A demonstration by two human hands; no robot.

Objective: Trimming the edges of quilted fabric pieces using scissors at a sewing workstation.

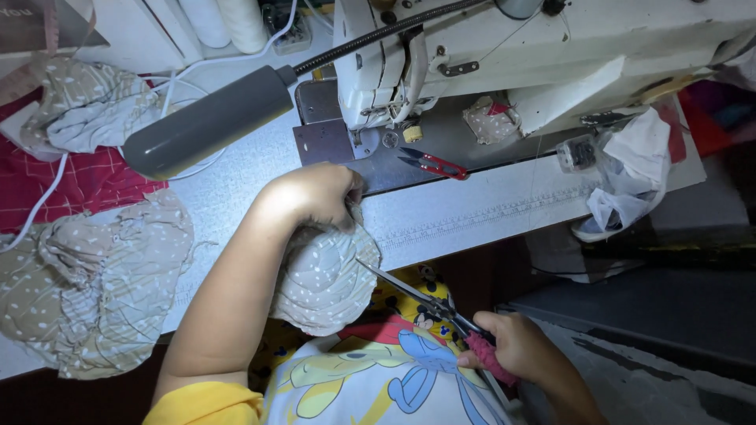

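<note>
Your left hand [315,193] fist-clenched on dotted fabric piece [327,275] at table edge [472,220], bunched to steady it. Right hand [512,346] fingers wrapped round scissors [425,303], blades open twd cloth for trimming.

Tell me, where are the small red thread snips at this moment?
In the head view, the red thread snips lie on the sewing machine's grey bed, just right of the needle area, beyond the left hand and touched by neither hand.
</note>
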